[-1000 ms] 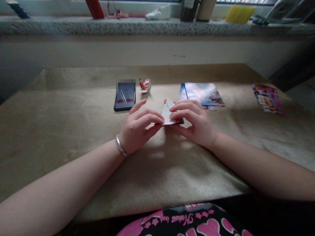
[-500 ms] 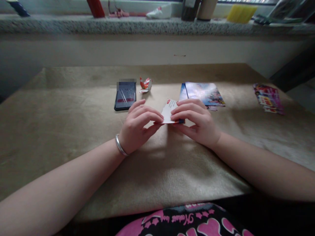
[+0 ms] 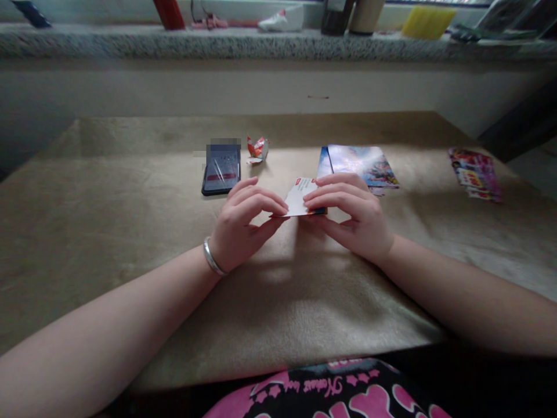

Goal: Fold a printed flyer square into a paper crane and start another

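Observation:
A piece of printed paper [image 3: 296, 201], white on top with small red marks and a coloured edge, is held just above the table between both hands. My left hand [image 3: 249, 217] pinches its left side, thumb below and fingers on top. On the right side, my right hand [image 3: 350, 212] grips it the same way, covering part of it. Beyond the left hand lies a phone [image 3: 221, 169]. A small folded red and white paper piece [image 3: 258, 150] stands beside the phone. Past my right hand is a stack of shiny coloured sheets [image 3: 361, 165].
A fan of pink and purple printed cards [image 3: 475, 175] lies at the right of the cloth-covered table [image 3: 130, 232]. Behind the table, a stone sill [image 3: 243, 45] carries a red container [image 3: 169, 14], a yellow block [image 3: 429, 22] and other items.
Both hands keep their hold on the paper. Its near edge has tipped up very slightly; the other things stay where they were.

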A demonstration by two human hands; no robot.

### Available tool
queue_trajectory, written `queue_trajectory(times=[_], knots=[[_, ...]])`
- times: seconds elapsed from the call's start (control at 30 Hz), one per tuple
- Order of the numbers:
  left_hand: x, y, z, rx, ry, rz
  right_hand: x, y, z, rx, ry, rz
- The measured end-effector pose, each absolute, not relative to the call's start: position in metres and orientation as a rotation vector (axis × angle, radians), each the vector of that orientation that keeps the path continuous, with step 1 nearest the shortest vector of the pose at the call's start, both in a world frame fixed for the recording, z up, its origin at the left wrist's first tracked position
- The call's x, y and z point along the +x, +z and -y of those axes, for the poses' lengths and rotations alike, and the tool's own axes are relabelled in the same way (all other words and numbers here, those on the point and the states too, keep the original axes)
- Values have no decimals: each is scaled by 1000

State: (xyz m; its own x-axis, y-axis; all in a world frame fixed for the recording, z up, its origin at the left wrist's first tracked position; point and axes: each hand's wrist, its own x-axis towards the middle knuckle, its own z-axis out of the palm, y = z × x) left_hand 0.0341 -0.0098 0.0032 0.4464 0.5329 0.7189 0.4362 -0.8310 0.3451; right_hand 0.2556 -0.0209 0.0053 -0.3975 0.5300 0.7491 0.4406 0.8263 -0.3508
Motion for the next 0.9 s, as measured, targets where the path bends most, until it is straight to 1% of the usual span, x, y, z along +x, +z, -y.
queue_trajectory(times=[0.47, 0.63, 0.9], knots=[[34, 2, 10, 2506, 1386, -854, 258, 6, 21, -698, 126, 2021], [36, 3, 9, 2518, 1408, -811, 258, 7, 20, -641, 59, 2033], [36, 2, 8, 2615, 1393, -785, 253, 11, 23, -672, -12, 2084]])
